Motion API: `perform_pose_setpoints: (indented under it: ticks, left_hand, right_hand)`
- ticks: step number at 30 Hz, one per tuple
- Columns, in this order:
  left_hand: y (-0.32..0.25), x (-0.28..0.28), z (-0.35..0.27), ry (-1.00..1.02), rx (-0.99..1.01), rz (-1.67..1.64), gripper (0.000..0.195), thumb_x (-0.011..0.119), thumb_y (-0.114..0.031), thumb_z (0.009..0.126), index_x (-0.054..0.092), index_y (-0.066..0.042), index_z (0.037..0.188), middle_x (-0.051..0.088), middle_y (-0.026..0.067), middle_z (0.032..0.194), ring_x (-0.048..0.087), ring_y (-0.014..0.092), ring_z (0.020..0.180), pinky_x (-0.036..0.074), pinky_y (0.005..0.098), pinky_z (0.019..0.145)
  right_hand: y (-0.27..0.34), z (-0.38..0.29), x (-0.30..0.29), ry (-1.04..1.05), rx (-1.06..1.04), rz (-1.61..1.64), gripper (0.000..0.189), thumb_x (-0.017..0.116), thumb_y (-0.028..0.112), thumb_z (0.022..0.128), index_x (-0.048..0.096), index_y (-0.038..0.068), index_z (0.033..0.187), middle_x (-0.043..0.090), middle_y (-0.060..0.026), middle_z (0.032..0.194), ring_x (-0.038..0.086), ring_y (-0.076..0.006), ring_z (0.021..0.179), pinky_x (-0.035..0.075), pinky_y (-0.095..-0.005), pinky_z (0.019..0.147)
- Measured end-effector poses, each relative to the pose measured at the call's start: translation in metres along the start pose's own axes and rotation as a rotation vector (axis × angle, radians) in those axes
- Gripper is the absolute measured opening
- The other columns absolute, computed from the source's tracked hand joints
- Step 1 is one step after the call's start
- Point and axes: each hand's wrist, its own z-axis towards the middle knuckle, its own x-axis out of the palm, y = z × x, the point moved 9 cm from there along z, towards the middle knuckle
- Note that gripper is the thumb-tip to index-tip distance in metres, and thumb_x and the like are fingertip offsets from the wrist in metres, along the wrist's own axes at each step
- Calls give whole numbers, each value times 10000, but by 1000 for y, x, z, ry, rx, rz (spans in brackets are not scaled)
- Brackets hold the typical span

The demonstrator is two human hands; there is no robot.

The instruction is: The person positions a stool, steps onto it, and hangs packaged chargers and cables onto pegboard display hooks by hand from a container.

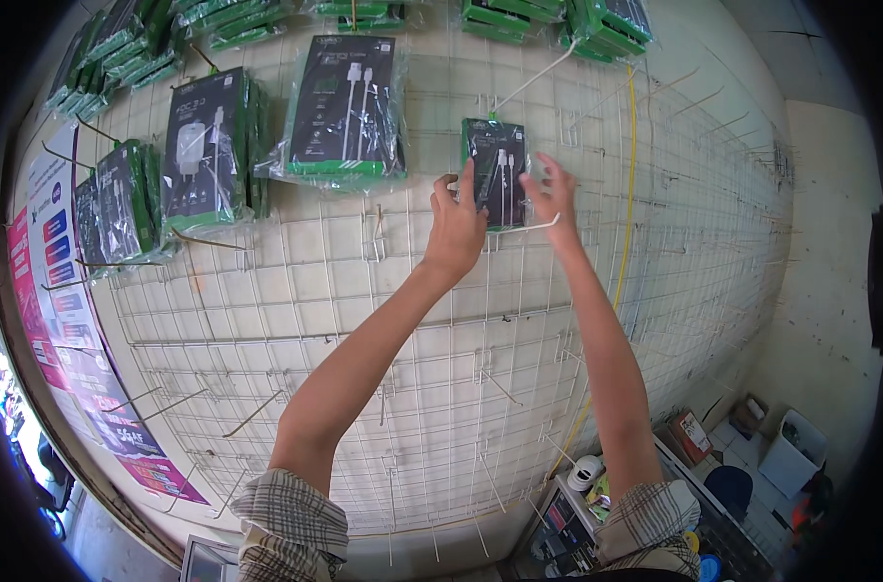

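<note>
A dark boxed charging cable (496, 174) with green edges, in clear plastic wrap, hangs by its green tab from a white wire hook on the grid wall panel (441, 320). At the box's lower left edge is my left hand (456, 225), its index finger pointing up along the edge and its thumb near the front. Whether it grips the box cannot be told. My right hand (554, 193) is at the box's right side with fingers apart. A white hook tip (556, 220) juts out in front of my right wrist.
Larger cable boxes (343, 105) and charger boxes (203, 145) hang to the left, with more packs (514, 18) above. Bare wire hooks (252, 415) stick out lower down. A yellow cable (625, 240) runs down the panel. At lower right are a white camera (585, 471) and a white bin (792, 452).
</note>
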Motion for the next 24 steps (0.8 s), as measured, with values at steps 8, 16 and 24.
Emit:
perform_pose_setpoints:
  ticks: [8,16,24]
  left_hand:
    - [-77,-109,-74,-76,84,-197,440,522,24,799,401,-10,1221,464,164,1142,466,314,1062,381,373,899]
    - [-42,-204,-276,-70,-388,-131,235,514,79,761,597,-16,959,594,96,808,567,221,753,447,293,683]
    - [-84,-319,-610,-610,-1200,281,145,457,4,843,596,1,886,572,90,734,565,137,637,423,239,566]
  right_hand:
    - [109,-83,-158,-599,-6,504,187,461,93,846,490,-20,992,489,-96,979,498,-165,884,437,-318,808]
    - [241,-341,-2,705,57,746,131,443,159,831,536,70,810,574,-110,755,592,-217,690,471,-325,606]
    - [250,-752,59,1738,425,1003,121,491,100,869,541,81,977,539,-139,986,541,-254,836,434,-362,755]
